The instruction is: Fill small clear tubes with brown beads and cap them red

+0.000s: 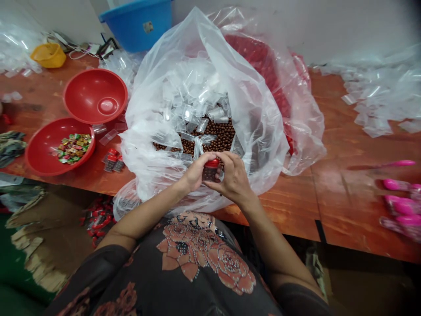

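Note:
Between my two hands is a small clear jar with a red lid, filled with dark brown balls. My left hand grips it from the left, its thumb up at the lid. On the other side my right hand curls around the jar, fingertips at the red lid. Both hands are over the near side of a big clear plastic bag. Inside the bag lie loose brown candy balls and a heap of empty clear containers.
Left on the table are two red bowls, one with wrapped sweets, and several filled jars. A blue tub stands behind. Red lids fill another bag. At right lie clear containers and pink-topped items.

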{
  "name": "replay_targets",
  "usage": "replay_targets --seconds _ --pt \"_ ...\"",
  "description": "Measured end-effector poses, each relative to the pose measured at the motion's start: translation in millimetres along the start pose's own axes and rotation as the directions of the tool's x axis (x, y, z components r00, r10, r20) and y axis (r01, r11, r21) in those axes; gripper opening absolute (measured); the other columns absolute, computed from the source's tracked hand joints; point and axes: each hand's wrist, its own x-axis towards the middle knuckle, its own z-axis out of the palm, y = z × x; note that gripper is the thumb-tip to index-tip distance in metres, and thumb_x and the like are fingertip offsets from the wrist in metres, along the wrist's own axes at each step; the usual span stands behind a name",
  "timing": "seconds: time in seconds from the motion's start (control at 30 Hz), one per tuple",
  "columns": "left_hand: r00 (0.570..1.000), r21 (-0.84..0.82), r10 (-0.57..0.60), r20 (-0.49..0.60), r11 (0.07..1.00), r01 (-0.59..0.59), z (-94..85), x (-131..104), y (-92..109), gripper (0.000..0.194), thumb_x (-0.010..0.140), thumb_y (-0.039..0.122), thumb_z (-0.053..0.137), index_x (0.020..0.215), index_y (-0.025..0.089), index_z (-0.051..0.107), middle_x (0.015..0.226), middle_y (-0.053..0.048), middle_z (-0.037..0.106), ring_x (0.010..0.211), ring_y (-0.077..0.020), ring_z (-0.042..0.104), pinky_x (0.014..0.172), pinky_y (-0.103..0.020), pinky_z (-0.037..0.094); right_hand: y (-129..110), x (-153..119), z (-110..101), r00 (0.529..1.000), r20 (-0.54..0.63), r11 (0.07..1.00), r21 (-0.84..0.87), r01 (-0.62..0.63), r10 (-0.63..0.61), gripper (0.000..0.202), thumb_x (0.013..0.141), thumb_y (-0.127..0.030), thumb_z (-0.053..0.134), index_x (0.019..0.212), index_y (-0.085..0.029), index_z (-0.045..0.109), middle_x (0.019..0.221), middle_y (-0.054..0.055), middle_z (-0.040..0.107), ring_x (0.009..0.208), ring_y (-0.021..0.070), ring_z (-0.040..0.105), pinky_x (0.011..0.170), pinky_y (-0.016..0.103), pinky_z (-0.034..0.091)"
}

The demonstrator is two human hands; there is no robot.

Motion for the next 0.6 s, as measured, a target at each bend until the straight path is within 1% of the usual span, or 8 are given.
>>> replay_targets --seconds 0.07,0.17,0.3,0.4,0.5,0.53,0.57,0.6 --pt "0.995 0.049 0.083 -0.047 0.996 -0.08 0.5 -2 -5 0.022 0.082 0.032 0.051 0.1 0.019 0.056 0.063 0.003 0.057 0.049 -0.0119 0.054 0.048 -0.023 0.046 1 2 -1 0.999 0.025 0.997 -0.054 0.048 -0.047 0.076 0.086 -0.053 0.062 0.147 -0.019 0.031 0.129 0.016 0.053 0.118 0.0304 0.05 0.097 0.047 0.044" --pt "0.972 0.165 0.205 -0.113 0.969 -0.185 -1.6 -6 -12 0.027 0.087 0.036 0.047 0.109 0.022 0.052 0.061 0.005 0.055 0.044 -0.0108 0.051 0.044 -0.021 0.042 2 4 -1 0.991 0.026 0.981 -0.136 0.135 -0.133 0.07 0.087 -0.059 0.057 0.14 -0.016 0.041 0.122 0.016 0.058 0.112 0.029 0.053 0.095 0.045 0.041" --pt "0.949 0.249 0.288 -0.129 0.936 -0.25 -7.4 -12 -23 0.027 0.088 0.037 0.047 0.11 0.022 0.051 0.057 0.007 0.049 0.039 -0.0084 0.045 0.04 -0.019 0.036 -2 5 4 0.971 0.034 0.943 -0.231 0.237 -0.236 0.063 0.088 -0.065 0.051 0.126 -0.014 0.054 0.111 0.014 0.063 0.103 0.0263 0.056 0.092 0.042 0.039" --pt "0.927 0.215 0.32 -0.197 0.936 -0.278 -9.7 -17 -29 0.027 0.085 0.035 0.052 0.109 0.022 0.049 0.056 0.009 0.048 0.039 -0.0081 0.045 0.04 -0.018 0.036 -11 6 10 0.968 0.042 0.949 -0.19 0.251 -0.248 0.062 0.088 -0.063 0.054 0.125 -0.013 0.055 0.108 0.014 0.064 0.104 0.0264 0.056 0.095 0.042 0.037" --pt "0.899 0.228 0.376 -0.222 0.917 -0.327 -19.2 -25 -18 0.027 0.086 0.038 0.054 0.108 0.022 0.047 0.061 0.007 0.054 0.042 -0.0092 0.049 0.043 -0.021 0.04 -17 7 12 0.977 0.076 0.976 -0.079 0.204 -0.198 0.068 0.086 -0.06 0.059 0.136 -0.015 0.048 0.116 0.014 0.063 0.112 0.0272 0.056 0.099 0.044 0.039" --pt "0.876 0.275 0.429 -0.221 0.889 -0.366 -27.5 -29 -8 0.026 0.088 0.041 0.053 0.106 0.022 0.048 0.064 0.006 0.056 0.044 -0.0096 0.05 0.045 -0.022 0.041 -14 8 9 0.983 0.078 0.984 -0.05 0.17 -0.165 0.072 0.085 -0.059 0.062 0.141 -0.016 0.044 0.122 0.015 0.061 0.116 0.028 0.054 0.1 0.045 0.041" --pt "0.832 0.352 0.504 -0.233 0.841 -0.411 -39.3 -34 5 0.026 0.089 0.044 0.051 0.102 0.022 0.05 0.067 0.004 0.057 0.047 -0.0099 0.052 0.047 -0.023 0.042 -7 8 4 0.992 0.052 0.992 -0.028 0.121 -0.119 0.076 0.084 -0.057 0.064 0.145 -0.019 0.04 0.128 0.015 0.058 0.12 0.0286 0.053 0.1 0.046 0.043" --pt "0.761 0.452 0.596 -0.255 0.769 -0.451 -54.7 -41 21 0.026 0.091 0.046 0.049 0.099 0.021 0.052 0.07 0.003 0.059 0.051 -0.0101 0.054 0.049 -0.024 0.043 5 8 -2 0.999 -0.004 0.999 -0.006 0.05 -0.05 0.078 0.083 -0.054 0.067 0.147 -0.021 0.037 0.133 0.015 0.054 0.122 0.0289 0.052 0.098 0.046 0.045"
